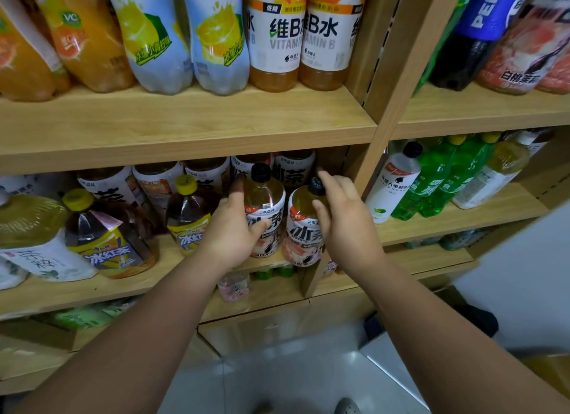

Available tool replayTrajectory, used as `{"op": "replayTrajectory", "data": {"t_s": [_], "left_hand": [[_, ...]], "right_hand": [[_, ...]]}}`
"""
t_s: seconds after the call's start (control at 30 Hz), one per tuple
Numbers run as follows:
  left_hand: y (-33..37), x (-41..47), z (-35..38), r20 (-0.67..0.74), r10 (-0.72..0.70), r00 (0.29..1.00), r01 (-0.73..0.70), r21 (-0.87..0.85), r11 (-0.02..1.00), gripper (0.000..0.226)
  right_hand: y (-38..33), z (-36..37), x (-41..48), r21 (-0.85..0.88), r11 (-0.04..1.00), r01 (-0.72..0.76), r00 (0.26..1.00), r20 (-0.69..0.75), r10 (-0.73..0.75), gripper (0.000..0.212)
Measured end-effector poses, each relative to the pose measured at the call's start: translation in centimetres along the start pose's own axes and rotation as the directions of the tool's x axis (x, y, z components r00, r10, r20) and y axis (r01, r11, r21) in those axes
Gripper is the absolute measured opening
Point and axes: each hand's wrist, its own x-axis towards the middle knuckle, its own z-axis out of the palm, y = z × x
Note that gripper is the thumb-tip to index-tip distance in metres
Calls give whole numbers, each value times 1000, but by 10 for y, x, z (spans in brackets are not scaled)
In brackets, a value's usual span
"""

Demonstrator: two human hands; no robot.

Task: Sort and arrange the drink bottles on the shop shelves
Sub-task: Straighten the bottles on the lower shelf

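Left hand gripped left tea bottle, right hand gripped right tea bottle; both upright, side by side between my palms.

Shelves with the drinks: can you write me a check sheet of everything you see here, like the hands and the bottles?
Surface: wooden middle shelf, crowded with bottles.
Job's things: left tea bottle and right tea bottle, both with black caps, side by side at the shelf front; iced tea bottles with yellow caps to their left.
Clutter: nothing seen.
Grippers: left hand grips the left tea bottle; right hand holds the right tea bottle near its neck, fingers by the cap.
Cables: nothing seen.
Surroundings: vitamin bottles on the shelf above, green bottles in the next bay, grey floor below.
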Motion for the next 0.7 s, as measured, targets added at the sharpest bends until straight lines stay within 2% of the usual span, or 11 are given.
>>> {"op": "replayTrajectory", "data": {"t_s": [0.13, 0.23, 0.3, 0.43, 0.57, 0.7], "left_hand": [[-3, -15, 15, -105, 30, 994, -35, -46, 998, 83], [-11, -28, 32, -164, -24, 986, 3, -128, 992, 84], [-20, -34, 44, -163, -29, 986, -2, -190, 982, 83], [-32, -39, 61, -82, -55, 995, 20, -373, 928, 64], [-31, -38, 62, -57, -129, 990, 83, -498, 863, 59], [-25, -29, 58, -14, -185, 983, 137, -619, 774, 59]], "right_hand": [[9, 9, -27, 22, 1000, -5, 996, -90, 7, 65], [18, 21, -56, 117, 983, -139, 987, -71, 147, 75], [19, 30, -73, 198, 942, -270, 958, -43, 284, 72], [18, 48, -86, 250, 845, -473, 874, 11, 486, 59], [15, 68, -80, 240, 783, -574, 814, 58, 578, 53], [12, 84, -70, 239, 792, -562, 822, 52, 567, 49]]}}
